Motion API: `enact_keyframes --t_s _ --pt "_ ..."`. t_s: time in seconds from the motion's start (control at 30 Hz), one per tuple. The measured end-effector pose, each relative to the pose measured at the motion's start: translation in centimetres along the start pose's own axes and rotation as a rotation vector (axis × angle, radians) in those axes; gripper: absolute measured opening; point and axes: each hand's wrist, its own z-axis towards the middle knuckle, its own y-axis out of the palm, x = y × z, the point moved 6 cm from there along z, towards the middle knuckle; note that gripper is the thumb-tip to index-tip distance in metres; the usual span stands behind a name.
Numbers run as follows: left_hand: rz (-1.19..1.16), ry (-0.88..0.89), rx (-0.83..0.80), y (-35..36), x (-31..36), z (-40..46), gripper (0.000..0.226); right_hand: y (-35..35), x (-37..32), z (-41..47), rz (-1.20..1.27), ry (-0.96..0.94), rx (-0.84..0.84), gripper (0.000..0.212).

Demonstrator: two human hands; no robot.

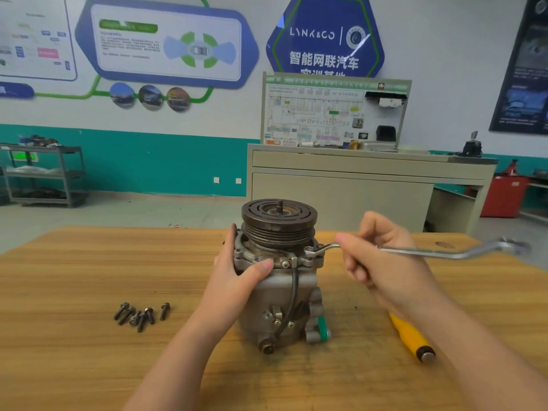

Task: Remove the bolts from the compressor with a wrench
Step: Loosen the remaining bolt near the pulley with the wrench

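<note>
A grey compressor [278, 295] stands upright on the wooden table [89, 262], its dark grooved pulley on top. My left hand [237, 262] grips the compressor's upper left flange, thumb across the front. My right hand [382, 256] holds a silver offset ring wrench [444, 253] near its middle. The wrench's ring end [310, 251] sits on a bolt on the right side of the flange; the handle points right. Several removed dark bolts [141, 314] lie in a loose pile on the table to the left.
A yellow-handled tool [410, 336] lies on the table under my right forearm. Beyond the table stand a beige workbench [355, 179] with a wiring display board and a grey shelf cart [44, 173] at the far left.
</note>
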Motion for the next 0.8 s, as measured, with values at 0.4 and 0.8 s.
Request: enact_keyframes --t_s 0.4,0.8 --pt "0.006 0.047 0.044 -0.2 -0.7 0.6 0.098 1.7 4.8 7.0 0.689 0.451 -0.664 0.038" --pt "0.054 0.076 0.421 3.2 -0.6 -1.5 0.12 -1.9 -1.7 6.2 -0.232 -0.286 -0.118 0.036"
